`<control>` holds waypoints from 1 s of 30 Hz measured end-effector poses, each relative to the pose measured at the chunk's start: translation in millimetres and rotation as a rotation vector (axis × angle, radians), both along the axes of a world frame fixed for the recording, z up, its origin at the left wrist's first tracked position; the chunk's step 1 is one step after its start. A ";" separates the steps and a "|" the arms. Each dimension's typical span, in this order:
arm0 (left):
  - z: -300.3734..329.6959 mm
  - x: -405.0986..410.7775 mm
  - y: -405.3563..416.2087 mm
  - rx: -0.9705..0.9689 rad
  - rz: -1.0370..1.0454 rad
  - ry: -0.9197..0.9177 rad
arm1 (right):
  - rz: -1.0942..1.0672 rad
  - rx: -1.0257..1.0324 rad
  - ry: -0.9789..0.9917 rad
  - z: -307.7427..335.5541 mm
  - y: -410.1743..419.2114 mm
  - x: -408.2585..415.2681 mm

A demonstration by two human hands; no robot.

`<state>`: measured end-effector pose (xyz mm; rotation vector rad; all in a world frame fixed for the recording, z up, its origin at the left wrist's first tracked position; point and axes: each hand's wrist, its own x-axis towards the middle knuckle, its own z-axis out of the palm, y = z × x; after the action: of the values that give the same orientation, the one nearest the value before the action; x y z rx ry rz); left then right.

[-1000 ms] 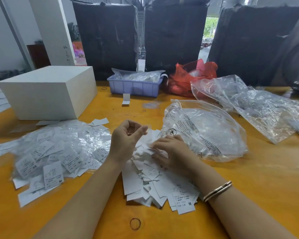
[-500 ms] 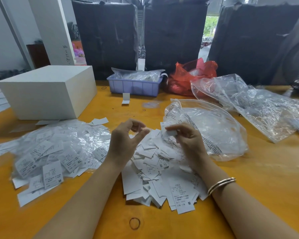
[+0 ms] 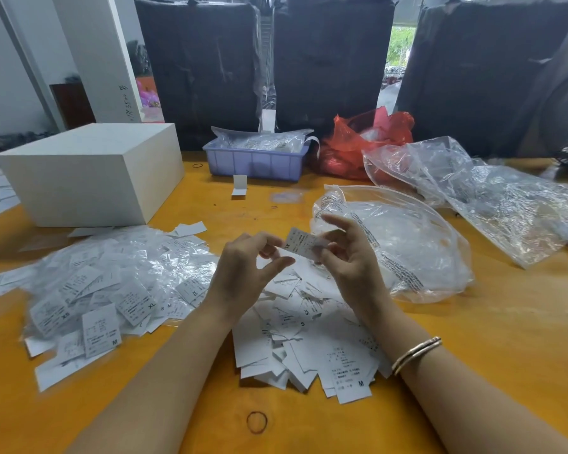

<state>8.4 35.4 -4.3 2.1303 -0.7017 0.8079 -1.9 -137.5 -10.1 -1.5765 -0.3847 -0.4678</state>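
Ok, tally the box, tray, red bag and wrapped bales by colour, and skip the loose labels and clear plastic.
White: 1, the box
Blue: 1, the tray
Red: 1, the bag
Black: 3, the wrapped bales
Total: 6

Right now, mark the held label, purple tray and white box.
held label [image 3: 301, 243], head view, printed face beside the XL mark.
purple tray [image 3: 256, 163], head view, front wall.
white box [image 3: 79, 191], head view, front face.
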 end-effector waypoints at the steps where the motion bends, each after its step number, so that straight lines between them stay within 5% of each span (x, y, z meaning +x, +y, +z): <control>1: 0.1 -0.1 -0.1 0.008 -0.002 0.001 | -0.009 0.000 0.003 -0.8 -0.9 0.6; 11: 1.1 -1.3 0.2 0.005 -0.023 0.042 | -0.008 0.085 -0.042 0.8 -5.4 1.1; 26: 0.7 0.5 0.8 0.022 -0.077 0.058 | -0.039 -0.368 -0.226 -0.9 -3.2 -1.0; 30: -1.0 -0.6 -1.2 -0.064 -0.145 0.198 | -0.005 -0.425 -0.212 -3.4 0.9 -1.3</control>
<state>7.8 34.2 -5.3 2.0409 -0.7064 0.5264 -3.2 -136.6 -13.5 -1.9434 -0.6756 -0.5859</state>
